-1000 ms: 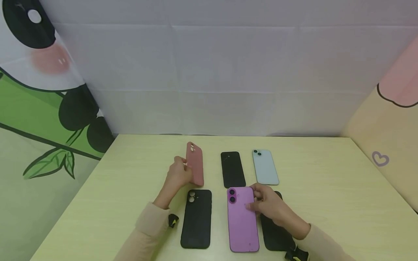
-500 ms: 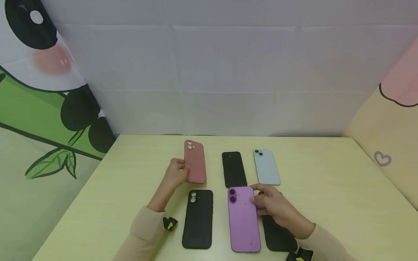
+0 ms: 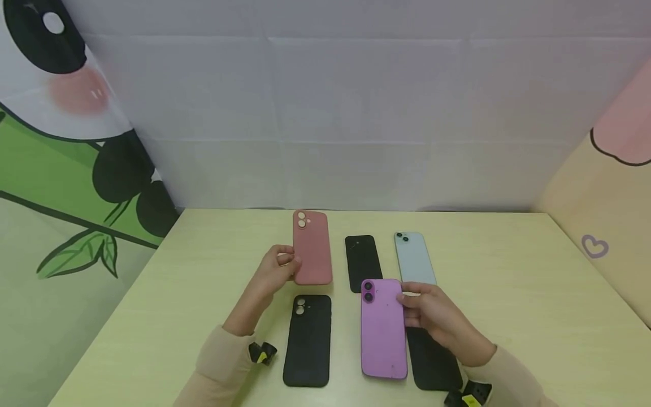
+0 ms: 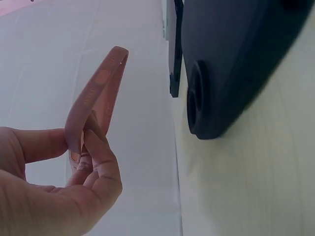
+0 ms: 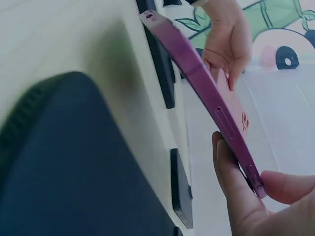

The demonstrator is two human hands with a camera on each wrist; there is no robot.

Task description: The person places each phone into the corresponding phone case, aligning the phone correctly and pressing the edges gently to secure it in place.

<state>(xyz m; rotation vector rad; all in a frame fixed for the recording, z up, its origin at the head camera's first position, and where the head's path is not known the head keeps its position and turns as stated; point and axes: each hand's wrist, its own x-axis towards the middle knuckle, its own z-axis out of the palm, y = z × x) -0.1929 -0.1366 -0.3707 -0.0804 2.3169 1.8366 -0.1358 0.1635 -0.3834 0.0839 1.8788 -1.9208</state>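
My left hand (image 3: 272,274) pinches a pink phone case (image 3: 312,249) by its left edge, thumb on the back; the left wrist view shows the case (image 4: 93,101) as a hollow shell held off the table. With my right hand (image 3: 432,311) I grip a purple phone (image 3: 383,330) by its upper right edge, its two-lens back facing up. In the right wrist view the phone (image 5: 211,103) is tilted and lifted clear of the table. Below my left hand lies a black phone case (image 3: 307,342). A dark flat case or phone (image 3: 434,362) lies partly hidden under my right hand.
On the pale table (image 3: 508,271), a black phone (image 3: 363,263) and a light blue phone (image 3: 414,257) lie behind the purple one. A grey-white cloth backdrop (image 3: 356,113) rises at the table's far edge, with printed panels at both sides.
My left hand has raised the pink case and turned its back more toward the head camera. The purple phone has come off the table, up and slightly right, in my right hand.
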